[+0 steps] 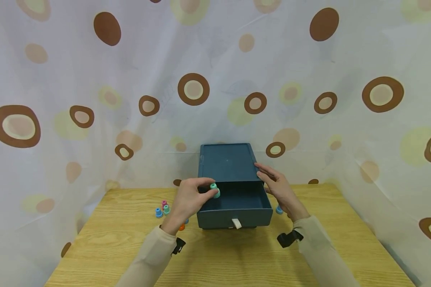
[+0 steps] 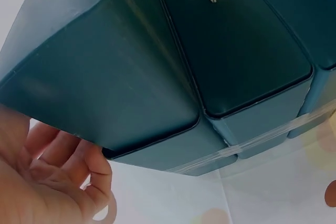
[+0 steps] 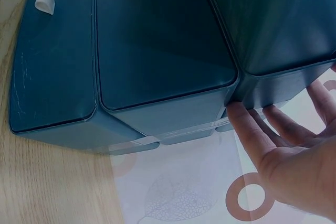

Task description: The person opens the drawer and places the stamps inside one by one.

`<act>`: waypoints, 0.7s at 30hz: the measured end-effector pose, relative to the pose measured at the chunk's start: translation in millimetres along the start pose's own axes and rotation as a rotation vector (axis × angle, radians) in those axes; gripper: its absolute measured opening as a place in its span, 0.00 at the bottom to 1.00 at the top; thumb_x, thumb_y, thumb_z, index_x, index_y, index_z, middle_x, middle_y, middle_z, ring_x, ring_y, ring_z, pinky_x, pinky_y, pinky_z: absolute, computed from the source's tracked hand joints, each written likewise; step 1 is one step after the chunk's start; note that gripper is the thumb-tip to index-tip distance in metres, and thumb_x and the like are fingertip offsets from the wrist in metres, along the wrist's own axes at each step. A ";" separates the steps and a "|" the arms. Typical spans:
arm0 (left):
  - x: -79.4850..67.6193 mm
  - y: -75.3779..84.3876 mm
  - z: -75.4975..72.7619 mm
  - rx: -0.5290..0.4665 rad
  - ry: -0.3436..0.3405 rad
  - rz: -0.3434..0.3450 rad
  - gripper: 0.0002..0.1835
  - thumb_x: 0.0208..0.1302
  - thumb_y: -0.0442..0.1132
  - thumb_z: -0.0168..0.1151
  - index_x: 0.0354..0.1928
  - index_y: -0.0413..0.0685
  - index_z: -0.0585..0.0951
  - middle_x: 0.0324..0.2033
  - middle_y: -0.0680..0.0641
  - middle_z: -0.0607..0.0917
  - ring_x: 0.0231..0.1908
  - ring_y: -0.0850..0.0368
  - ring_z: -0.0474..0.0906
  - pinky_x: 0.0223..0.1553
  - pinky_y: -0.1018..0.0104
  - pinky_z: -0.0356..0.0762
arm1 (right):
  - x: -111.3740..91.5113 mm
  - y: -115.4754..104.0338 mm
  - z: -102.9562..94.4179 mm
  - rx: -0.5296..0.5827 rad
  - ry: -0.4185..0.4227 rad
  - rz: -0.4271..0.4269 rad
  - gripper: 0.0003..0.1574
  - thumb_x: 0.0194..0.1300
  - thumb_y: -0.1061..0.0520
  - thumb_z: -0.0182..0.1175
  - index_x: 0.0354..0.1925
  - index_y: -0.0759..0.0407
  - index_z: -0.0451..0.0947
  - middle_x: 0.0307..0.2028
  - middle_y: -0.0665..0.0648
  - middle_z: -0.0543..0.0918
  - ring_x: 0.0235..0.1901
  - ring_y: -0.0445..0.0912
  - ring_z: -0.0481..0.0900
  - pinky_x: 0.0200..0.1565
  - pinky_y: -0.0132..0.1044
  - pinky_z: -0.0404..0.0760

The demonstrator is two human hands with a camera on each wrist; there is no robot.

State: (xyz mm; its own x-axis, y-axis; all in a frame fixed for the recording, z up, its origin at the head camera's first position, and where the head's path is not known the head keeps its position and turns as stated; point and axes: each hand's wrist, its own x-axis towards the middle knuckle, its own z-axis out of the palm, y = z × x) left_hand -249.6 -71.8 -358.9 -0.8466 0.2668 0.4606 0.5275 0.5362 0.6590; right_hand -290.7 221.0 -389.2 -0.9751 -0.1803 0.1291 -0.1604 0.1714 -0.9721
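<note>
My left hand (image 1: 194, 197) pinches a small mint-green plastic peg (image 1: 214, 190), wide at the base and narrow at the top, between thumb and fingers. It holds the peg over the left side of the pulled-out top drawer (image 1: 233, 217) of a dark blue drawer unit (image 1: 227, 161). In the left wrist view the peg is hidden, while the left fingers curl beside the drawer's side. My right hand (image 1: 280, 191) rests against the unit's right side near the drawer opening. In the right wrist view its fingers (image 3: 252, 135) are extended, with fingertips at the side wall.
Left of the unit on the wooden table (image 1: 104, 243) stand several similar pegs, among them a blue peg (image 1: 159, 213), a green peg (image 1: 167, 209) and a pink one. An orange peg (image 1: 181, 227) shows beside the left wrist. Another blue peg (image 1: 279, 209) stands right of the unit. Patterned cloth (image 1: 215, 52) hangs behind.
</note>
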 end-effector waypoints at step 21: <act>17.7 3.0 -6.3 0.260 -0.299 0.068 0.14 0.59 0.41 0.71 0.48 0.46 0.87 0.40 0.50 0.89 0.40 0.58 0.86 0.41 0.62 0.83 | -0.1 4.1 -0.1 -0.009 0.010 -0.011 0.37 0.72 0.37 0.52 0.74 0.44 0.60 0.76 0.55 0.56 0.75 0.57 0.51 0.68 0.66 0.56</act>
State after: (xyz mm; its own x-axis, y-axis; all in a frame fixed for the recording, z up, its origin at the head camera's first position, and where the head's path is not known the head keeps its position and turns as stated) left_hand -262.6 -70.5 -345.0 -0.8139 0.5093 0.2795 0.5799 0.6836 0.4432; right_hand -291.2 221.8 -393.2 -0.9748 -0.1725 0.1417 -0.1724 0.1780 -0.9688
